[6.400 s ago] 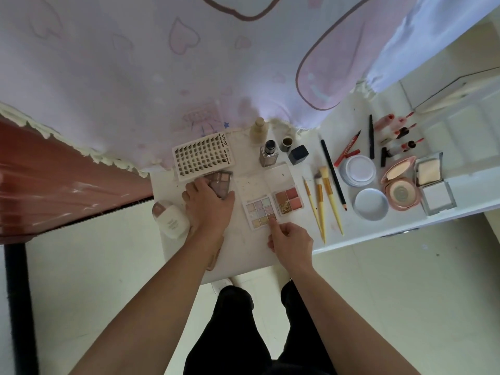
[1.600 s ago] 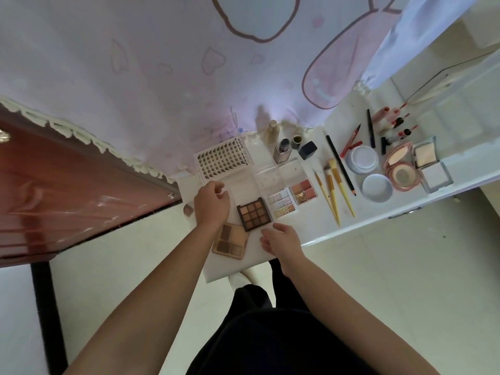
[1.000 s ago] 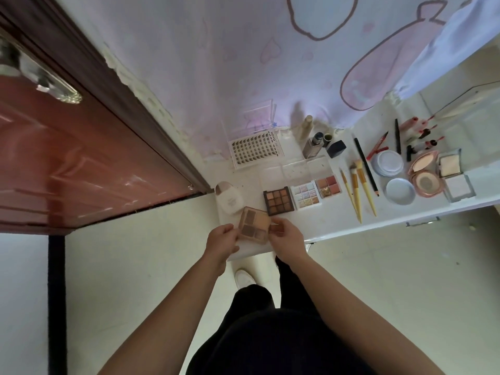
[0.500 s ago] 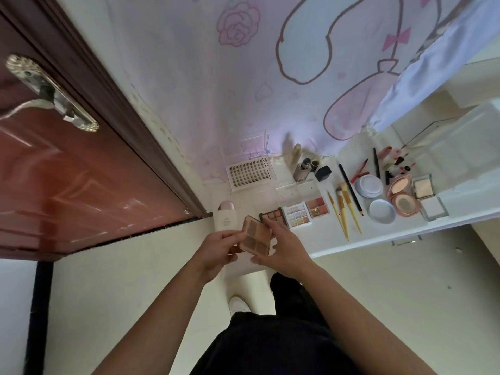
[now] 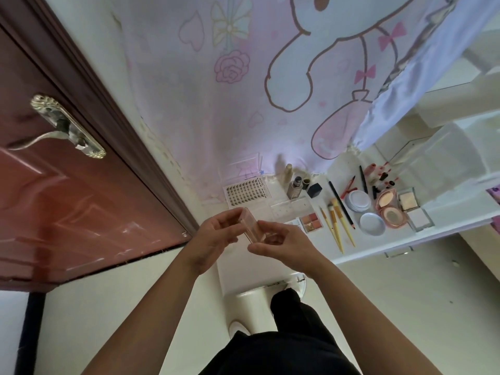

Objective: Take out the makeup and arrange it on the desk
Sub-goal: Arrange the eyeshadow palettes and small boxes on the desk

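Both hands hold a tan eyeshadow palette (image 5: 250, 228) edge-on in the air above the near left part of the white desk (image 5: 378, 247). My left hand (image 5: 216, 236) grips its left side and my right hand (image 5: 281, 242) pinches its right side. Behind them on the desk lie a small pink and gold palette (image 5: 311, 221), a clear palette lid (image 5: 290, 209), a false-lash tray (image 5: 247, 192), several yellow-handled brushes (image 5: 338, 226), round white jars (image 5: 372, 223), pink compacts (image 5: 391, 209) and lip pencils (image 5: 349, 184).
A dark red door (image 5: 67, 198) with a metal handle (image 5: 65, 128) stands at the left. A pink cartoon curtain (image 5: 257, 90) hangs behind the desk. Bottles and a black cube (image 5: 313, 189) stand at the desk's back. My dark trousers (image 5: 284, 342) and pale floor lie below.
The palette was picked up from the desk's near left edge, lifted and turned on edge between both hands. The camera tilted upward, showing more door and curtain.
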{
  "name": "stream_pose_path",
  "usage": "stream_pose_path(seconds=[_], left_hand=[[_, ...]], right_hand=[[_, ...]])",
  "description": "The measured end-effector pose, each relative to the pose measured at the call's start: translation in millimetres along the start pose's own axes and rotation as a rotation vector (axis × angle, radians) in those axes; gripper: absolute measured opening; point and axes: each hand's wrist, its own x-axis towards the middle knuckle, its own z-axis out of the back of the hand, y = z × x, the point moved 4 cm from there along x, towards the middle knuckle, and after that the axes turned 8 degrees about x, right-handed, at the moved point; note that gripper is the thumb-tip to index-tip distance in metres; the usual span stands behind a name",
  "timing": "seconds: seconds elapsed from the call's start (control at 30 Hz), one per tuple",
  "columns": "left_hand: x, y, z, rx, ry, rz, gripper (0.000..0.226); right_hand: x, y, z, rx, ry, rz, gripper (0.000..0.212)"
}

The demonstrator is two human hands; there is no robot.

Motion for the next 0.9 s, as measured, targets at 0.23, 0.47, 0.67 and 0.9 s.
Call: stream_pose_path(seconds=[0.23, 0.47, 0.67, 0.9], left_hand=[[2.0, -6.3, -0.3, 0.039, -0.016, -0.026, 0.061], [1.5, -22.9, -12.4, -0.059, -0.049, -0.044, 0.045], [4.8, -27.4, -8.4, -0.24, -0.264, 0.249, 0.072], [3.4, -28.7, -0.7, -0.087, -0.293, 0.253, 0.06]], right_hand=[[-13.9, 12.0, -13.3, 0.014, 0.01, 0.139, 0.056], [-6.0, 19.8, -16.1, -0.25, -0.126, 0.268, 0.037], [-9.8, 37.5, -10.0, -0.208, -0.13, 0.399, 0.049], [-1.4, 47.7, -1.3, -0.085, -0.251, 0.386, 0.018]])
